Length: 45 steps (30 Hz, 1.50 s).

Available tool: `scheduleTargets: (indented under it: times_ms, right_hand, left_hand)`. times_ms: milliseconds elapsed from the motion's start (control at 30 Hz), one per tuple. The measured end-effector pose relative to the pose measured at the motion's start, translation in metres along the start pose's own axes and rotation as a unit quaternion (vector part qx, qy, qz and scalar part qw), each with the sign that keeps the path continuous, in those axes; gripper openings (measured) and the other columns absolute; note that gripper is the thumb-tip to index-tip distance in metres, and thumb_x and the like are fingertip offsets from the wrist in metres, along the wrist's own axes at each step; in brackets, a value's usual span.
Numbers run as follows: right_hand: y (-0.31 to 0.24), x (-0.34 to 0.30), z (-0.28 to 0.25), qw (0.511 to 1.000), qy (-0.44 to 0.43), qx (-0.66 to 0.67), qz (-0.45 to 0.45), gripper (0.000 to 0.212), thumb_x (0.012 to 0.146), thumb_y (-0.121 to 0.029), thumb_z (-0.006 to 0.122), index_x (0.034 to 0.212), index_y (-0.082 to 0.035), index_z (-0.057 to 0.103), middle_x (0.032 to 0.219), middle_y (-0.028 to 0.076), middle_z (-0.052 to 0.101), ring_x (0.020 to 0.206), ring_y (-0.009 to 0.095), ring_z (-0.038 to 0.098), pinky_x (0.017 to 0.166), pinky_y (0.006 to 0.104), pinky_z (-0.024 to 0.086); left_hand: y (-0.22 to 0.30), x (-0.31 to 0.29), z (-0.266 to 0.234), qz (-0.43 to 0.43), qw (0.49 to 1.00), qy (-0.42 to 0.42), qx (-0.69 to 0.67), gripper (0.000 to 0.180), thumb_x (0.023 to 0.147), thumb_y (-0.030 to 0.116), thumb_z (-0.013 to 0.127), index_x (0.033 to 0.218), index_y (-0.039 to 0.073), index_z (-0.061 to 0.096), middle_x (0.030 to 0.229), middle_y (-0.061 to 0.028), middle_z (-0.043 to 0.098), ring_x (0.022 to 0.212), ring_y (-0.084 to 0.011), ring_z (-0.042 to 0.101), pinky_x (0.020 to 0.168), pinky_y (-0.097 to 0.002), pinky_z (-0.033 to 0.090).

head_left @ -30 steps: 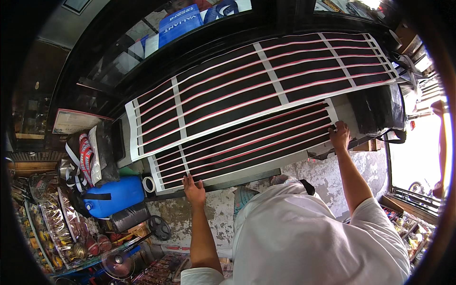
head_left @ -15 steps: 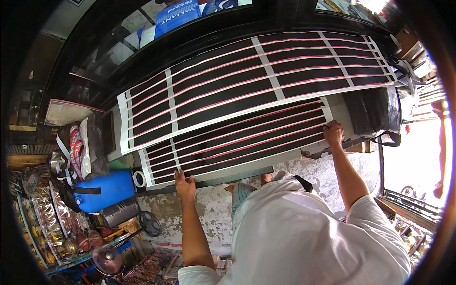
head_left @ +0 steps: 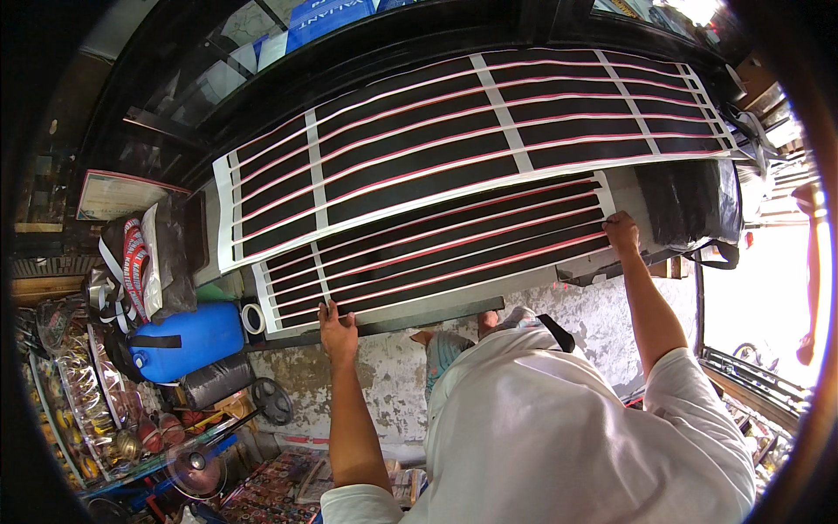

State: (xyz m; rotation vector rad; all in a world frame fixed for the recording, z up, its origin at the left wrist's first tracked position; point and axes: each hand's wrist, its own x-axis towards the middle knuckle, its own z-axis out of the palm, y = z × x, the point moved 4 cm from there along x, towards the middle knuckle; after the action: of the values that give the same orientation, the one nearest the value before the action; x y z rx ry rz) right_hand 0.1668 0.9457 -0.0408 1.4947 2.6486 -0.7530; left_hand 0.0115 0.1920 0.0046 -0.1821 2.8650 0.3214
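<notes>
A black sheet with white and red stripes and a white border lies on a long grey table. My left hand is at its near edge, toward the left end. The fingertips touch the sheet there, and the thumb stands apart from the fingers. At the sheet's right end, my right hand has its fingers curled on the white border by the stripe ends; its fingertips are partly hidden. Behind, a larger striped black sheet with grey-white cross bands overlaps the far part of the nearer one.
A blue jerrycan and a white tape roll are off the table's left end. A black plastic-wrapped bundle sits at the right end. Lower left are a fan and packaged goods. Dark glass-fronted cabinets stand behind the table.
The view has shifted slightly. My right hand has moved a little and its fingers look more closed on the sheet's right border. My left hand stays at the near edge.
</notes>
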Motion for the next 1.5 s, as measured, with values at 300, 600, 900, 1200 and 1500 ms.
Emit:
scheduleTargets:
  times_ms: [300, 600, 900, 1200, 1500]
  right_hand:
    - [0.002, 0.000, -0.002, 1.000, 0.008, 0.023, -0.005, 0.028, 0.082, -0.020, 0.086, 0.107, -0.009, 0.077, 0.102, 0.012, 0.081, 0.100, 0.032, 0.078, 0.089, 0.0440, 0.060]
    - [0.011, 0.005, -0.003, 0.999, -0.002, 0.044, -0.025, 0.035, 0.079, -0.022, 0.088, 0.109, -0.009, 0.077, 0.105, 0.014, 0.081, 0.103, 0.033, 0.078, 0.091, 0.0442, 0.061]
    - [-0.014, -0.007, -0.013, 0.999, -0.019, 0.021, -0.021, 0.037, 0.078, -0.024, 0.091, 0.107, -0.006, 0.077, 0.104, 0.014, 0.081, 0.101, 0.031, 0.078, 0.091, 0.0420, 0.061]
    - [-0.008, -0.016, -0.017, 0.995, 0.037, 0.073, -0.051, 0.033, 0.081, -0.019, 0.091, 0.105, -0.004, 0.075, 0.101, 0.016, 0.081, 0.099, 0.035, 0.078, 0.089, 0.0437, 0.061]
    - [-0.011, -0.018, -0.017, 0.997, 0.036, 0.057, -0.037, 0.031, 0.084, -0.021, 0.088, 0.107, -0.006, 0.074, 0.104, 0.016, 0.081, 0.102, 0.034, 0.078, 0.091, 0.0434, 0.060]
  left_hand:
    - [-0.001, -0.001, 0.001, -0.002, 1.000, 0.004, -0.024, 0.068, 0.103, 0.035, 0.073, 0.163, 0.010, 0.051, 0.174, -0.0196, 0.039, 0.159, -0.0383, 0.039, 0.128, -0.0473, 0.042]
    - [0.003, -0.001, 0.002, -0.001, 1.000, 0.013, -0.024, 0.066, 0.103, 0.031, 0.075, 0.162, 0.011, 0.053, 0.173, -0.0179, 0.040, 0.160, -0.0374, 0.039, 0.127, -0.0475, 0.043]
    - [-0.014, 0.000, 0.005, -0.015, 0.999, 0.012, -0.038, 0.066, 0.102, 0.033, 0.075, 0.162, 0.013, 0.054, 0.174, -0.0169, 0.041, 0.160, -0.0373, 0.038, 0.126, -0.0479, 0.044]
    - [-0.013, 0.004, 0.010, -0.007, 1.000, 0.012, -0.022, 0.065, 0.104, 0.031, 0.074, 0.163, 0.015, 0.052, 0.175, -0.0149, 0.039, 0.161, -0.0366, 0.036, 0.126, -0.0490, 0.045]
    - [-0.012, 0.002, 0.009, -0.012, 1.000, -0.003, -0.016, 0.066, 0.106, 0.036, 0.071, 0.165, 0.017, 0.049, 0.176, -0.0141, 0.035, 0.162, -0.0369, 0.034, 0.127, -0.0515, 0.044]
